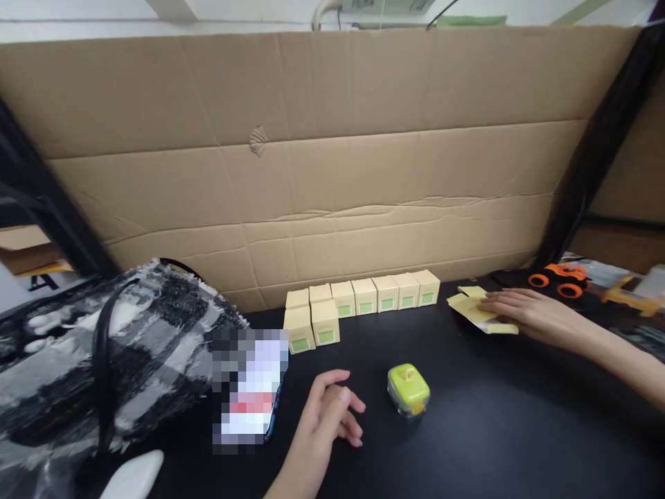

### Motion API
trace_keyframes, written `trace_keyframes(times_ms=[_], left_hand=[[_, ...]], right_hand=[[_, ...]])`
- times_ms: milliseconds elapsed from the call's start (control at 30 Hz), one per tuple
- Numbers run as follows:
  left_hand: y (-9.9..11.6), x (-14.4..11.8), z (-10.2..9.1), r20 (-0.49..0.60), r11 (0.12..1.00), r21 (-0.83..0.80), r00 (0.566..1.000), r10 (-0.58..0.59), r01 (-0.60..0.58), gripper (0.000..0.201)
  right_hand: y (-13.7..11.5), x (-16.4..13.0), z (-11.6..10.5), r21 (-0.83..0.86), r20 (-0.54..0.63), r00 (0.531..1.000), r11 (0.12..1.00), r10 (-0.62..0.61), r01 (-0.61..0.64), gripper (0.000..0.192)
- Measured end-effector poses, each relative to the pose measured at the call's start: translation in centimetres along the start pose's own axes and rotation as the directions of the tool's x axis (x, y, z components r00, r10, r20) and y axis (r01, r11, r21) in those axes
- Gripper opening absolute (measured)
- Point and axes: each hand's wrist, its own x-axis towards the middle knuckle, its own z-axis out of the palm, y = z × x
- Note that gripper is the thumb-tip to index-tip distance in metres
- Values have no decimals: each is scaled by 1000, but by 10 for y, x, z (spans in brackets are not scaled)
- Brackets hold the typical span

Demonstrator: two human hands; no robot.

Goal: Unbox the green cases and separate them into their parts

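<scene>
My left hand hovers low over the black table, its fingers loosely bent and apart, with nothing in them. Just right of it stands a small clear container with a lime-green lid and a loop on top. At the right, my right hand has its fingers over a pale yellow, unfolded carton, its flaps spread; the thumb is mostly hidden. Several closed pale yellow boxes with green label windows form a row along the cardboard wall, with two boxes in front at the left end.
Left of my left hand lies a phone with a blurred screen. A black-and-white fuzzy bag takes up the left side, with a white object below it. An orange toy truck stands at the far right. Cardboard walls the back.
</scene>
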Motion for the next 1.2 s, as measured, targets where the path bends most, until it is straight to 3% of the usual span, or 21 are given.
trace_keyframes(times_ms=[100, 200, 267, 367, 500, 600, 700, 800, 900, 1000, 1100, 1200], left_hand=[[-1, 1, -2, 15, 1000, 18, 1000, 13, -14, 40], [-2, 4, -2, 24, 999, 33, 1000, 20, -21, 38], [-3, 5, -3, 17, 999, 41, 1000, 17, -17, 38], [-2, 5, -3, 19, 998, 60, 1000, 11, -12, 37], [-3, 4, -3, 67, 995, 100, 998, 14, -21, 36], [-6, 1, -4, 89, 990, 133, 995, 42, -54, 35], [-3, -3, -3, 117, 967, 225, 988, 99, -123, 28], [13, -7, 3, 167, 863, 430, 963, 211, -264, 17], [31, -7, 14, 265, 693, 580, 903, 337, -429, 19], [39, -2, 21, 349, 575, 601, 829, 437, -555, 38], [36, 0, 17, 348, 520, 600, 784, 514, -608, 57], [33, -2, 6, 335, 507, 621, 787, 518, -598, 62]], right_hand=[[6, -19, 2, 30, 79, 997, 1000, -9, 7, 61], [5, -10, -9, 58, 148, 982, 990, 118, -128, 68], [3, 13, -16, 56, 168, 961, 971, 219, -231, 60], [-1, 62, -13, 44, 212, 938, 956, 274, -289, 48], [-9, 120, 13, 36, 321, 909, 955, 268, -294, 58], [-15, 136, 24, 31, 389, 884, 955, 259, -294, 61], [-19, 136, 12, -2, 398, 872, 951, 285, -310, 53], [-29, 133, -15, -30, 383, 869, 945, 313, -326, 48], [-52, 139, -41, 17, 344, 904, 961, 255, -277, 49], [-91, 149, -53, 227, 238, 964, 958, 122, -177, 47], [-136, 156, -56, 532, 149, 989, 842, 8, -87, 47], [-173, 154, -52, 700, 79, 994, 715, -69, -6, 58]])
